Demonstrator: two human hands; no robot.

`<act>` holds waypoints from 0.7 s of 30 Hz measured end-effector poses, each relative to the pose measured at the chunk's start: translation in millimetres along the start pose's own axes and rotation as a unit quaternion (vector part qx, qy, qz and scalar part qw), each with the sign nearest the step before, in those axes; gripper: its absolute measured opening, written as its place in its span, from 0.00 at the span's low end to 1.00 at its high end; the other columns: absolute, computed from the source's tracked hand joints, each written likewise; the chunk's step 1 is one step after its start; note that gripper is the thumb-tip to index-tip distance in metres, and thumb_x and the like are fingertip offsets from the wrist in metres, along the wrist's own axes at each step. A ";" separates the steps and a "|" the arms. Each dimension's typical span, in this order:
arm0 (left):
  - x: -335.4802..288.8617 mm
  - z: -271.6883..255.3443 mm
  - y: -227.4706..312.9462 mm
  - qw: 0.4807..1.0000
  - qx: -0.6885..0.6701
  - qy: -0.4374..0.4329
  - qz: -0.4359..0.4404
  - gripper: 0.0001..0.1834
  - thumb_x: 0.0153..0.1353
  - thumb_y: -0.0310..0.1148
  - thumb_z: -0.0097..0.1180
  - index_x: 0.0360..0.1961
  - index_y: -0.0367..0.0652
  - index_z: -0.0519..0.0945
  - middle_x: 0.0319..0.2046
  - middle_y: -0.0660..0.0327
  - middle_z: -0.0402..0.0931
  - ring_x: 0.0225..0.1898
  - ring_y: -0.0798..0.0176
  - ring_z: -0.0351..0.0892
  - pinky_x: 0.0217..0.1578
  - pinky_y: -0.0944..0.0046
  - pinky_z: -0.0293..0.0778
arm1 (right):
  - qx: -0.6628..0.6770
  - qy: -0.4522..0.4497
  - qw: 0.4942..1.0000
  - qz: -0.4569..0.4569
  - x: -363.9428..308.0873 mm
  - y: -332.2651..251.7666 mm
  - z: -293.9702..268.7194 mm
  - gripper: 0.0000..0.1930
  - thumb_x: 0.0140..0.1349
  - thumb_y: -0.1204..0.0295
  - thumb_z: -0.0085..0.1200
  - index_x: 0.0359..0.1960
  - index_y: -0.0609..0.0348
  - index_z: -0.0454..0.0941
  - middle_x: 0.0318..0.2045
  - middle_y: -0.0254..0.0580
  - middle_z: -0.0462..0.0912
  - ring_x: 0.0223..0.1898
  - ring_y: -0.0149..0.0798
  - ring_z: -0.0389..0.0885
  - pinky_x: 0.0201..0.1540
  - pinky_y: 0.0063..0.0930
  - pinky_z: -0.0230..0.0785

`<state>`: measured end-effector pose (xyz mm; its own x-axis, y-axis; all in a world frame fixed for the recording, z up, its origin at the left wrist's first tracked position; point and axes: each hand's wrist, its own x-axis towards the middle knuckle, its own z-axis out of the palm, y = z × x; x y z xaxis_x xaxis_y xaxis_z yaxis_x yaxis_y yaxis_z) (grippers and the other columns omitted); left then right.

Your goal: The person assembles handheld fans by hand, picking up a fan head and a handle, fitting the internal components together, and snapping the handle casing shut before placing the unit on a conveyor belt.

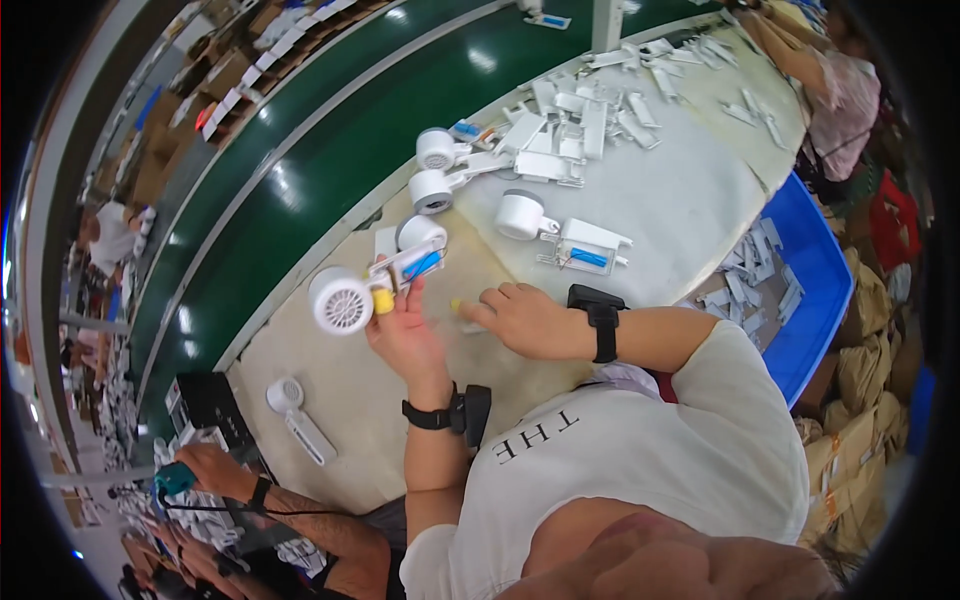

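Observation:
My left hand [408,335] is closed around a white handheld fan with a round grilled head [343,303]. Its handle looks uncovered, and a blue battery [422,264] shows along it. Yellow covers a fingertip of this hand. My right hand [528,318] rests low over the table with fingers curled, a yellow cover on one tip; whatever is pinched there is too small to make out. Beyond it lies another fan, with a white head [520,214] and an opened handle [586,250] holding a blue battery. More fan heads [431,190] lie beyond my left hand.
White handle shells [590,125] pile up at the table's far side. A finished-looking fan [300,420] lies on the left. A co-worker's hand [215,470] grips a teal tool [175,480]. The green conveyor [290,185] runs behind; a blue bin [825,290] of white parts stands right.

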<state>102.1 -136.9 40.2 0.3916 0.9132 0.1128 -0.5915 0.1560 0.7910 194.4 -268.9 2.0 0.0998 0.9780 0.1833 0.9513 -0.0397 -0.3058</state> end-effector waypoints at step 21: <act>-21.8 2.7 -13.9 0.992 -0.099 -0.034 -0.070 0.17 0.62 0.29 0.49 0.51 0.37 0.69 0.47 0.59 0.71 0.44 0.68 0.73 0.42 0.66 0.73 | 0.004 0.226 0.973 -0.046 54.1 -18.0 -70.5 0.32 0.39 0.73 0.62 0.51 0.57 0.69 0.50 0.43 0.73 0.51 0.47 0.72 0.51 0.34 0.67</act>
<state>103.7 -160.0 28.4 0.5222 0.8510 0.0568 -0.6523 0.3556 0.6694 203.2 -229.8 83.3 0.1340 0.7875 0.6015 0.9603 0.0468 -0.2752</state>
